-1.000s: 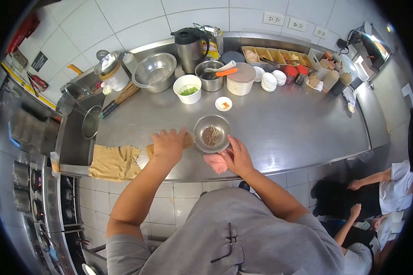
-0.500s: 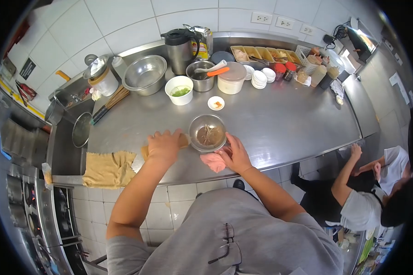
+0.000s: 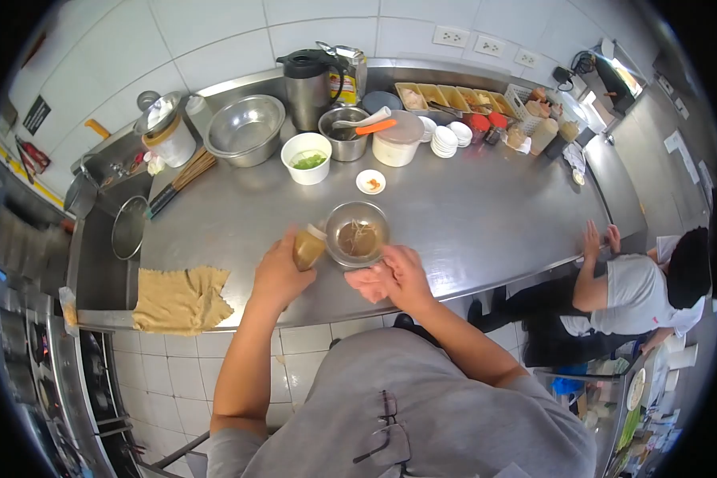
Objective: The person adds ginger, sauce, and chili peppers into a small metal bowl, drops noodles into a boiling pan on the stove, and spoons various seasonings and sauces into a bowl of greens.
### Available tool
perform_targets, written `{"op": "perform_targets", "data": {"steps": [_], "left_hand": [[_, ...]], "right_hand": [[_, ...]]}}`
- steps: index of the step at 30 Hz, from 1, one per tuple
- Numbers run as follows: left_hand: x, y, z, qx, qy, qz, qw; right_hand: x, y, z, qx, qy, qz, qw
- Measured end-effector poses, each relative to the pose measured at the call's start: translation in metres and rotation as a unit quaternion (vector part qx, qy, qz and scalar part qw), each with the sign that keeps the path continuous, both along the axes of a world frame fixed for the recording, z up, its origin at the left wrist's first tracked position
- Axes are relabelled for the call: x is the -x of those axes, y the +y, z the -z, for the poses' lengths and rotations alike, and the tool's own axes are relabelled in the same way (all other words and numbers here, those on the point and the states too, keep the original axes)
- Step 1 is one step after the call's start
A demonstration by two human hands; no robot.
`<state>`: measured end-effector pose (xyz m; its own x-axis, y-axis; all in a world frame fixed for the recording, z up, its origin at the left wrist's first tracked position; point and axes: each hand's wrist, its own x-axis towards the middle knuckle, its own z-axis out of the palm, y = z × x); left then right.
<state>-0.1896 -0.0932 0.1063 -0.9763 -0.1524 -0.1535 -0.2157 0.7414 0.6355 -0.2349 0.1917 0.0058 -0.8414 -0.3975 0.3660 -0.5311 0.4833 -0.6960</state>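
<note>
My left hand (image 3: 281, 272) is wrapped around a squeeze bottle (image 3: 307, 247) of brownish-yellow contents. The bottle's pale cap points up toward the left rim of a metal bowl (image 3: 334, 253). Inside the bowl lie brown liquid and pale thin strands. My right hand (image 3: 406, 279) is closed on a pink cloth (image 3: 365, 282) at the bowl's lower right edge; whether the fingertips also grip the rim, I cannot tell. Just beyond the bowl sits a small white dish (image 3: 363, 188) with orange bits.
Behind stand a white tub (image 3: 309, 174) of chopped greens, a lidded container (image 3: 394, 151), a large metal basin (image 3: 245, 155) and a steel jug (image 3: 306, 88). A tan cloth (image 3: 181, 299) lies left, beside the sink (image 3: 103, 279). Another person (image 3: 637, 287) is at the right.
My left hand has raised the bottle from lying low on the counter to a more upright tilt. My right fingers have closed over the pink cloth. The person at right has shifted position.
</note>
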Motion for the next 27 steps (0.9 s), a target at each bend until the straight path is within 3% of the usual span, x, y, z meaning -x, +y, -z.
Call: {"op": "perform_targets", "data": {"steps": [1,3,5,7,8,10,11,13,15,17,19,21,22,23,24,25,27], "left_hand": [[-0.001,0.001,0.008,-0.001,0.000,0.009,1.000],[-0.003,0.011,0.027,-0.148,0.137,-0.007,0.979],[-0.006,0.039,0.027,-0.206,0.168,-0.033,0.963],[-0.007,0.071,0.022,-0.263,0.198,-0.059,0.942],[-0.008,0.088,0.019,-0.301,0.209,-0.066,0.928],[-0.009,0.107,0.012,-0.335,0.223,-0.072,0.913],[-0.007,0.112,0.008,-0.326,0.204,-0.013,0.923],[0.002,0.120,0.009,-0.311,0.189,0.042,0.930],[0.013,0.121,0.019,-0.354,0.224,-0.060,0.906],[0.030,0.114,0.029,-0.204,0.224,-0.189,0.934],[0.040,0.088,0.067,0.014,0.141,-0.262,0.955],[0.045,0.058,0.128,0.028,0.069,-0.276,0.958],[0.054,0.070,0.124,0.032,0.068,-0.278,0.958],[0.058,0.087,0.116,-0.085,0.038,-0.298,0.950],[0.062,0.098,0.112,-0.201,0.008,-0.318,0.926],[0.066,0.100,0.123,-0.197,0.006,-0.329,0.924],[0.062,0.100,0.155,-0.076,0.063,-0.315,0.944]], "right_hand": [[-0.001,-0.004,-0.012,-0.022,-0.064,-0.064,0.996],[-0.004,-0.021,-0.030,-0.023,-0.193,-0.119,0.974],[-0.006,-0.034,-0.041,0.035,-0.259,-0.157,0.952],[0.001,-0.038,-0.050,-0.008,0.023,-0.182,0.983],[0.004,-0.035,-0.059,-0.008,0.029,-0.171,0.985],[0.014,-0.026,-0.080,0.012,-0.155,-0.182,0.971],[0.023,-0.015,-0.092,0.015,-0.149,-0.183,0.972],[0.048,0.017,-0.111,0.089,-0.367,-0.180,0.908],[0.094,0.052,-0.098,0.124,-0.289,-0.171,0.934],[0.148,0.104,-0.117,0.155,-0.240,-0.160,0.945],[0.212,0.165,-0.153,0.151,-0.176,-0.091,0.968],[0.304,0.224,-0.157,0.100,-0.070,0.039,0.992],[0.324,0.244,-0.194,0.156,-0.070,0.065,0.983],[0.383,0.272,-0.184,0.185,-0.047,0.068,0.979],[0.421,0.294,-0.196,0.141,-0.004,0.145,0.979],[0.456,0.312,-0.205,0.095,0.038,0.217,0.971],[0.532,0.351,-0.198,0.090,0.110,0.296,0.945]]}}
